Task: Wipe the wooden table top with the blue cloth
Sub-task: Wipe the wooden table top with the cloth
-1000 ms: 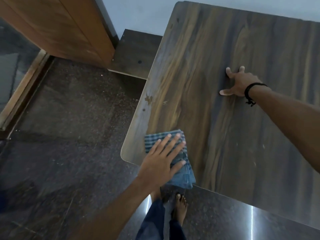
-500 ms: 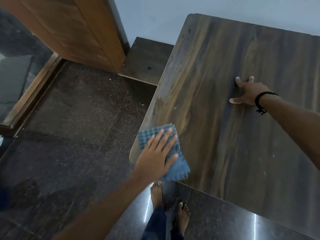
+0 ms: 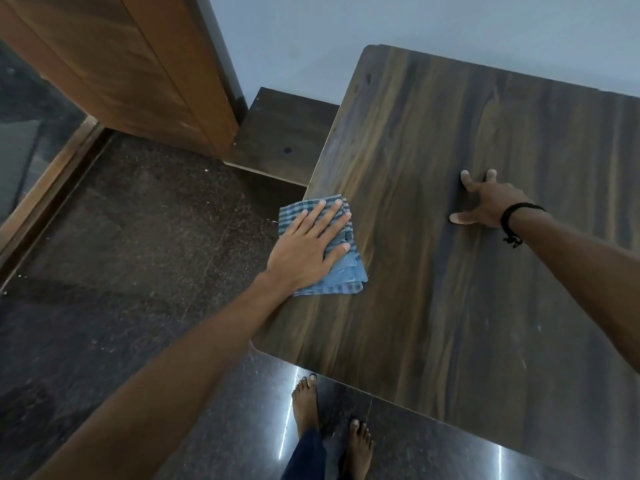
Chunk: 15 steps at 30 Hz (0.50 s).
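Note:
The dark wooden table top [image 3: 450,323] fills the right of the head view. A folded blue checked cloth [image 3: 348,271] lies at its left edge, its upper corner hanging slightly past the edge. My left hand [image 3: 308,245] presses flat on the cloth with straight, spread fingers. My right hand [image 3: 485,204] rests on the table top further right with fingers spread, a black band on the wrist.
A wooden door [image 3: 121,74] stands at the upper left beside a pale wall [image 3: 381,19]. A low dark step [image 3: 280,136] sits between door and table. My bare feet [image 3: 308,403] stand on the dark polished floor below the table's near edge.
My left hand has slid the cloth along the table's left edge, away from the near corner toward the far end. My right hand has stayed planted on the table.

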Available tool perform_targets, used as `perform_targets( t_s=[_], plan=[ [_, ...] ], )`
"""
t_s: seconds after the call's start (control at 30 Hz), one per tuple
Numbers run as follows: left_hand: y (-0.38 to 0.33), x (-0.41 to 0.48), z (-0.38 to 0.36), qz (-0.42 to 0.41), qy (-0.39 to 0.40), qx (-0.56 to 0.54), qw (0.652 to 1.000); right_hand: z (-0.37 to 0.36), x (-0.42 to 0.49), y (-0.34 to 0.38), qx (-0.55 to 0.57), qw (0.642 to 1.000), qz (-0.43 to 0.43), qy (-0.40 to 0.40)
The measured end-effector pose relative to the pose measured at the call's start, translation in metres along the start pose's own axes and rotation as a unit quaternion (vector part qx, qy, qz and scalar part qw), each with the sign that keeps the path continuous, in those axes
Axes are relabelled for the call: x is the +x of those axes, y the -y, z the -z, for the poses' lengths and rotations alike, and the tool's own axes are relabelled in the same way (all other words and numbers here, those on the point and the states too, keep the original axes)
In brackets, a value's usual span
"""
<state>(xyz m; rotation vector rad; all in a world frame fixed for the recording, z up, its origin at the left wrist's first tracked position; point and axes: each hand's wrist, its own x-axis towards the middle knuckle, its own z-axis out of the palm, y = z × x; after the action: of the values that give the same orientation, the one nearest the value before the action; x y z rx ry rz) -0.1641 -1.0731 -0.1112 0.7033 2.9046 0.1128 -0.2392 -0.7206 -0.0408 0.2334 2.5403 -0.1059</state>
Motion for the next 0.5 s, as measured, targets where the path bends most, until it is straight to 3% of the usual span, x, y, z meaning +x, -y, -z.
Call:
perform_targets(
  t_s=[0.3,0.5],
  plan=[
    [-0.025,-0.166,-0.031,0.004,-0.004,0.007,1.0,-0.006,0.001,-0.004,0.011,1.0,0.009,-0.007],
    [-0.012,-0.117,-0.023,-0.023,-0.002,0.006,1.0,-0.003,0.002,0.0,0.01,1.0,0.002,-0.006]
  ],
)
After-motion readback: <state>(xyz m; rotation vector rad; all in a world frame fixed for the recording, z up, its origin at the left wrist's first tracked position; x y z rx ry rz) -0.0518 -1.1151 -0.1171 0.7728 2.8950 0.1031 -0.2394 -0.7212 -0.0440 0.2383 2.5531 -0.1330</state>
